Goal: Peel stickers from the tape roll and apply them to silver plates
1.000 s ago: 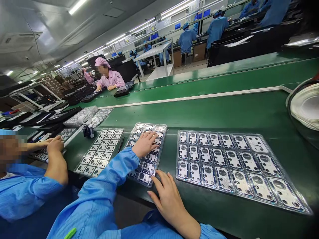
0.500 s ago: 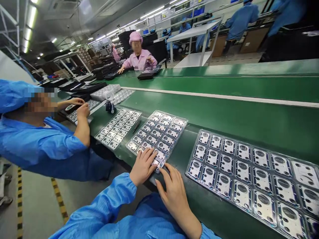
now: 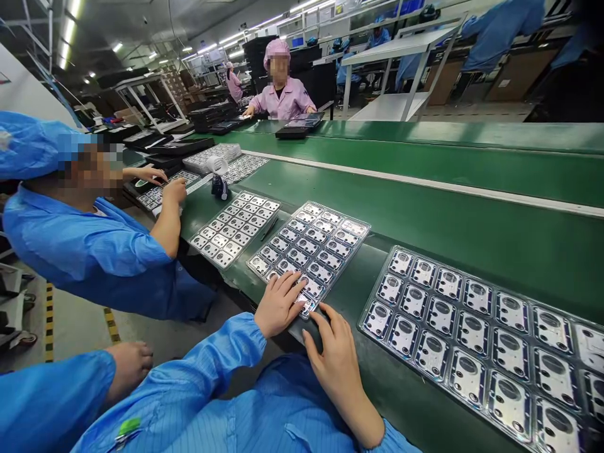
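Note:
My left hand (image 3: 279, 305) lies over the near corner of a clear plastic tray (image 3: 306, 242), its fingers stretched out across the silvery plates. The tray holds several rows of these rounded rectangular plates, each with a dark oval and small round holes. At the tray's near right corner, my right hand (image 3: 336, 343) has its fingers apart; the fingertips are by the tray's edge, and whether they touch it I cannot tell. A larger-looking tray of similar plates (image 3: 472, 327) lies to the right of my right hand. Another filled tray (image 3: 236, 228) lies to the left.
A dark pen-like tool (image 3: 269, 229) lies between the two left trays. At the left a co-worker in blue (image 3: 94, 245) handles plates. Another person's sleeve (image 3: 51, 399) and hand (image 3: 129, 368) are at lower left. A person in pink (image 3: 287, 99) sits across the green bench (image 3: 425, 214).
Another person's blue sleeve and hand have come in at lower left. The view has shifted slightly. My hands stay at the same tray corner, and the person in pink has lowered a raised hand.

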`<action>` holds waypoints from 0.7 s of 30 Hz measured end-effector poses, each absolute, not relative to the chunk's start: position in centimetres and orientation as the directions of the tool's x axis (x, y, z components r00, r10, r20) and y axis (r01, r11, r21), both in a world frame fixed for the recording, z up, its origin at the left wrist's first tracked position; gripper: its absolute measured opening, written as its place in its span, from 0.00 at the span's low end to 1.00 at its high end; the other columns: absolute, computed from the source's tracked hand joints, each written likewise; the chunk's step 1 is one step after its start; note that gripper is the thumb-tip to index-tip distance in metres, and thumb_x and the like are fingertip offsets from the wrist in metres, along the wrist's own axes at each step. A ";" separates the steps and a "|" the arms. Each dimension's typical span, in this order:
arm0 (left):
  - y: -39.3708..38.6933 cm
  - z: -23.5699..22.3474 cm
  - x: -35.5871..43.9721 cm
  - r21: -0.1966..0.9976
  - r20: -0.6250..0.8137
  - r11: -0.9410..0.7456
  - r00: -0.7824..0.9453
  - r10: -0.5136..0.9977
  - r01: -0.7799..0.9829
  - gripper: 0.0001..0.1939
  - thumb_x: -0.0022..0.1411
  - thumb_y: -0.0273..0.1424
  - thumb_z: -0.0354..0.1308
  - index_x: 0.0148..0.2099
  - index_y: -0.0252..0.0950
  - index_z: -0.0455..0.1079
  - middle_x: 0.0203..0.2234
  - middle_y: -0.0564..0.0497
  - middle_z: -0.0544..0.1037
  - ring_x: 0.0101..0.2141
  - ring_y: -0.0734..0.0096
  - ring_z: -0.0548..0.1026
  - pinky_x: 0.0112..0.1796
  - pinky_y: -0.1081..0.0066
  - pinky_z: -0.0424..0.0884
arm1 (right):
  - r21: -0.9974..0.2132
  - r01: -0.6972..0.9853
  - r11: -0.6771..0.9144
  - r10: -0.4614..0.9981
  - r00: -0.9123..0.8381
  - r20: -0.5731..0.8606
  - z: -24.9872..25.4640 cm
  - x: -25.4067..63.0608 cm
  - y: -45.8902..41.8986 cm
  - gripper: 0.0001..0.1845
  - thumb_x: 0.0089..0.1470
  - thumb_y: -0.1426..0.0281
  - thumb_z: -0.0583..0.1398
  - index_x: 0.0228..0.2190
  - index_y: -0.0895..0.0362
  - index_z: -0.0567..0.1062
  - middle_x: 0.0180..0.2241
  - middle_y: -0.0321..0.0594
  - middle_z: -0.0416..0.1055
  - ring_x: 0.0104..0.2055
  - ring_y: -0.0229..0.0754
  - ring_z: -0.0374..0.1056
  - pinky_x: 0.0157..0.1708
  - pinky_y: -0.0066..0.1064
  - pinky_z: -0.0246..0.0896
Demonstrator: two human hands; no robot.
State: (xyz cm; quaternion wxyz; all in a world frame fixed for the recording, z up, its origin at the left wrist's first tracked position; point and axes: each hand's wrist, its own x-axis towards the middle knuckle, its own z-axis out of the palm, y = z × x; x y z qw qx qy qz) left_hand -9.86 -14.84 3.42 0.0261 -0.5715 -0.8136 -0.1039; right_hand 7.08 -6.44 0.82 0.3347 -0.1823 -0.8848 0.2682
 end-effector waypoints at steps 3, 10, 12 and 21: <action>-15.1 3.3 -9.6 0.152 0.180 0.328 -0.352 0.918 0.932 0.24 0.72 0.40 0.43 0.66 0.40 0.61 0.65 0.43 0.63 0.64 0.56 0.59 0.62 0.51 0.55 | -0.598 0.142 0.789 0.505 -0.704 0.499 0.9 7.1 -6.4 0.16 0.63 0.66 0.54 0.51 0.56 0.70 0.54 0.53 0.67 0.55 0.54 0.64 0.52 0.53 0.64; -11.9 5.8 -12.4 0.227 0.316 0.288 -0.350 0.882 0.930 0.22 0.71 0.39 0.47 0.61 0.36 0.65 0.59 0.41 0.69 0.60 0.60 0.65 0.61 0.56 0.60 | -0.580 0.140 0.802 0.489 -0.711 0.505 0.7 7.1 -6.4 0.16 0.63 0.66 0.55 0.51 0.56 0.70 0.54 0.53 0.66 0.55 0.55 0.64 0.52 0.53 0.65; -9.0 7.3 -14.7 0.187 0.226 0.291 -0.330 0.917 0.938 0.20 0.72 0.36 0.46 0.60 0.32 0.65 0.58 0.40 0.70 0.59 0.63 0.66 0.60 0.61 0.61 | -0.578 0.143 0.803 0.490 -0.711 0.504 0.5 7.1 -6.4 0.16 0.63 0.67 0.55 0.51 0.56 0.70 0.54 0.53 0.66 0.55 0.54 0.65 0.52 0.53 0.65; 0.7 8.1 -19.8 0.057 0.076 0.361 -0.364 0.928 0.931 0.25 0.65 0.45 0.55 0.56 0.32 0.69 0.51 0.38 0.74 0.51 0.50 0.71 0.49 0.59 0.69 | -0.609 0.165 0.776 0.533 -0.687 0.493 0.7 7.1 -6.5 0.15 0.63 0.67 0.55 0.50 0.55 0.71 0.54 0.51 0.66 0.54 0.54 0.65 0.51 0.50 0.67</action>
